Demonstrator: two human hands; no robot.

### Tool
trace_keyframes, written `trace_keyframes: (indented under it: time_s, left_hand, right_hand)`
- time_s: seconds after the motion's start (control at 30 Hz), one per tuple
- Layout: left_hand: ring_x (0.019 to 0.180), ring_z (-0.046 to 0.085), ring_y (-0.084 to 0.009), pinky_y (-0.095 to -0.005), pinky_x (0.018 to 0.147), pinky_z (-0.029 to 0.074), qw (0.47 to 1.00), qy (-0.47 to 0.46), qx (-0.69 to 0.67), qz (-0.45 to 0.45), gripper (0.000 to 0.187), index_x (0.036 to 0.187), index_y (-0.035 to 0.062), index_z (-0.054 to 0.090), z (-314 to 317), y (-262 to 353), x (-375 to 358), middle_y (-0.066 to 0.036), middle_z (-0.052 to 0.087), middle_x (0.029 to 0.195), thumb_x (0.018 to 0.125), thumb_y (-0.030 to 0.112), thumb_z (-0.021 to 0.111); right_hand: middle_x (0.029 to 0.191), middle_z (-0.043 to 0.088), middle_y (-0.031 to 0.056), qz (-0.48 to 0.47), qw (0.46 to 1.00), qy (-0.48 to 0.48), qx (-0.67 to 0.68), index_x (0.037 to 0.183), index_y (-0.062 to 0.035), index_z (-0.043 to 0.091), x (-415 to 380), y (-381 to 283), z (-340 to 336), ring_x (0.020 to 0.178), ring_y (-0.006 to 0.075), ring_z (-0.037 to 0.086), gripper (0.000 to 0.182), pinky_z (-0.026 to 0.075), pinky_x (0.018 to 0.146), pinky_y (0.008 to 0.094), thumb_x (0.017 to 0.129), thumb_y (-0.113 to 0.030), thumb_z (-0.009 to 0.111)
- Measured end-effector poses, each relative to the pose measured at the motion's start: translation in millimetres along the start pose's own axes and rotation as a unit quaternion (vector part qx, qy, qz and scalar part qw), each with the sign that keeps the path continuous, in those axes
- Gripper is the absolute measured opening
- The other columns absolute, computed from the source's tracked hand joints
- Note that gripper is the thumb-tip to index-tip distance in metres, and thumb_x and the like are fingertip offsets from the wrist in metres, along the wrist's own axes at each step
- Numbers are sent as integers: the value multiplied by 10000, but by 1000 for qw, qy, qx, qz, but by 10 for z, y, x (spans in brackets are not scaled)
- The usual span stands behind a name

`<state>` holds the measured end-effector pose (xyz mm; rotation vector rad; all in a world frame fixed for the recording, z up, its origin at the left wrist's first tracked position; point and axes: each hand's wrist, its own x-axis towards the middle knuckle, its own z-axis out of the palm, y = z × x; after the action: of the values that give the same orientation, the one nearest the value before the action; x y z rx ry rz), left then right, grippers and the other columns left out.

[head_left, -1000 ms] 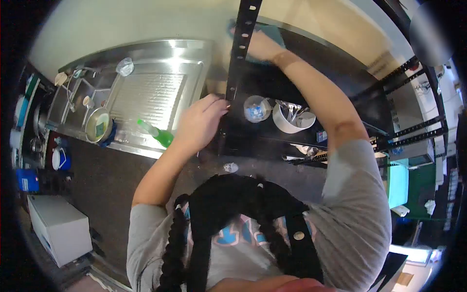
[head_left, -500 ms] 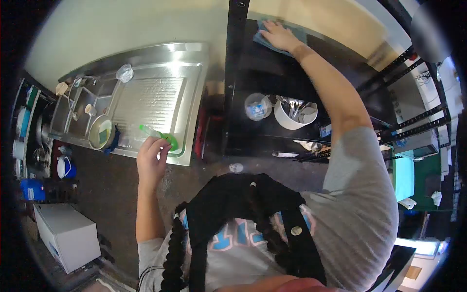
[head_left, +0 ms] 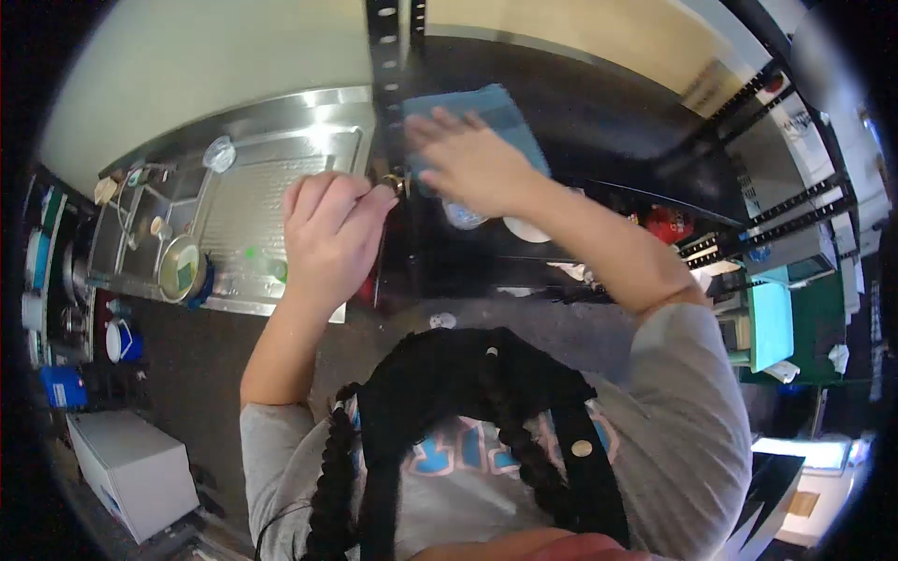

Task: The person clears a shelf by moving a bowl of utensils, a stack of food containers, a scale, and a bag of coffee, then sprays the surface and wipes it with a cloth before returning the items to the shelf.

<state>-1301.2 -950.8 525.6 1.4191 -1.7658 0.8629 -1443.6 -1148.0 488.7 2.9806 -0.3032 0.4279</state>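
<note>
My right hand (head_left: 472, 161) lies with fingers spread on a blue cloth (head_left: 517, 123), which rests on the black shelf top (head_left: 599, 122). Over the edge of the steel drainboard is my left hand (head_left: 335, 229), its fingers curled together. A small brassy thing (head_left: 394, 183) shows at those fingertips, next to the black shelf post; I cannot make out what it is. Below my left wrist, a green and clear item (head_left: 274, 268) lies on the drainboard, partly hidden. A clear container (head_left: 463, 217) and a white bowl (head_left: 528, 230) are partly covered by my right hand and forearm.
A perforated black post (head_left: 385, 65) stands between the drainboard (head_left: 253, 187) and the shelf. Toward the left are a metal bowl with a sponge (head_left: 180, 271), a clear cup (head_left: 220, 154) and the sink (head_left: 140, 224). A white box-shaped appliance (head_left: 136, 467) stands on the floor.
My right hand and the cloth have moved left and nearer across the shelf top. My left hand has left the green item on the drainboard and risen right toward the post.
</note>
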Motion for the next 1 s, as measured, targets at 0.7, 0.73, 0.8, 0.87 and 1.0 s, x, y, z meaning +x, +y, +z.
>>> trace_keyframes:
  time_s: [0.7,0.73,0.8,0.87,1.0]
  left_hand:
    - [962,600,-272,-410,832,483,952,-258,158,-44,69,721,39,707,1161,301,808,-110,610,884,715,71,646]
    - [968,603,-280,-419,818,505,958,-241,150,-47,71,712,29,704,1164,320,803,-115,606,879,712,72,646]
    - [970,603,-300,-432,791,538,950,-268,150,-63,100,785,-4,696,1123,389,809,-130,600,918,777,73,632]
    - [974,604,-316,-424,787,552,947,-281,105,-115,145,909,-26,679,1067,484,774,-141,597,981,858,87,605]
    - [880,633,-324,-417,737,533,968,-229,-55,-91,242,1082,14,664,746,680,578,-143,564,961,883,151,658]
  right_hand:
    - [1656,176,69,432,897,-86,-29,1571,-230,269,-863,2633,-59,1513,353,170,758,180,1184,614,955,-661,369]
    - [1656,176,64,423,901,-90,-27,1570,-234,269,-597,2584,-9,1513,352,169,763,170,1186,619,952,-671,365]
    - [1653,184,70,391,915,-102,-9,1570,-197,266,-68,2283,3,1512,357,167,774,166,1189,615,960,-668,338]
    - [1647,203,79,321,943,-83,8,1565,-158,270,186,2034,115,1506,371,179,789,176,1187,614,964,-665,320]
    - [1630,249,89,205,977,-51,31,1562,-187,282,-178,1729,62,1490,346,245,706,211,1195,566,989,-585,387]
